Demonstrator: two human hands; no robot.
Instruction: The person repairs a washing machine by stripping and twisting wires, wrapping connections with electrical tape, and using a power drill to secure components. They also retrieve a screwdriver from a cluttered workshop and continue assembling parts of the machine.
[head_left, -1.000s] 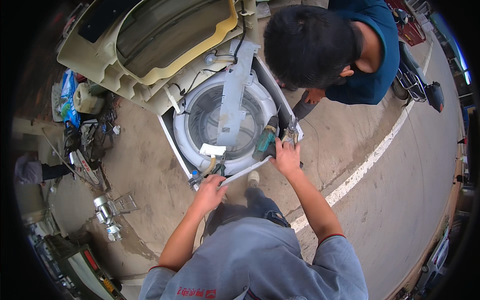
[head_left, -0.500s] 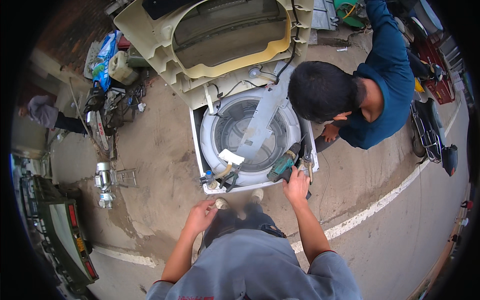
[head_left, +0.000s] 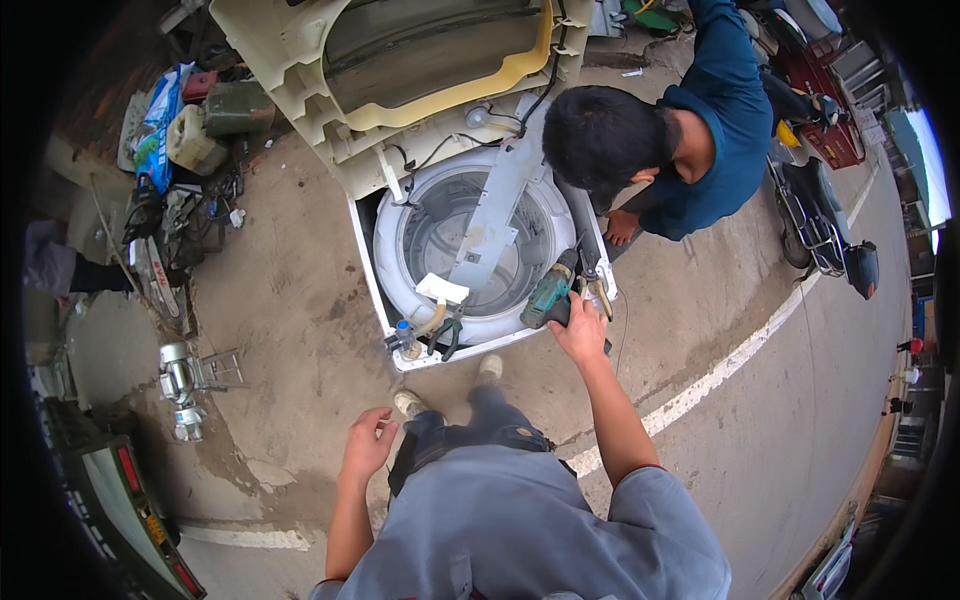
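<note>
A top-loading washing machine [head_left: 386, 250] stands before me with its tub uncovered. My right hand [head_left: 582, 330] is closed round the handle of a green and black cordless drill [head_left: 545, 300] at the tub's near right edge. Low beside my waist, my left hand [head_left: 368, 440] holds nothing, its fingers loosely bent and apart. Across the tub lies a long grey metal plate [head_left: 490, 225], with a white piece [head_left: 441, 289] near its lower end. Dark-handled pliers [head_left: 452, 338] rest on the near left corner, next to a blue-capped valve [head_left: 403, 333].
The cream top cover [head_left: 360, 160] is tilted up behind the tub. A person in a blue top [head_left: 735, 150] crouches at the machine's right. Jerrycans [head_left: 197, 140] and scrap lie at the left, near a green truck [head_left: 110, 500]. A motorbike [head_left: 815, 215] stands far right.
My view has shifted, so the machine sits slightly left and higher. My left hand has drawn back from the machine toward my side. My right hand stays on the drill.
</note>
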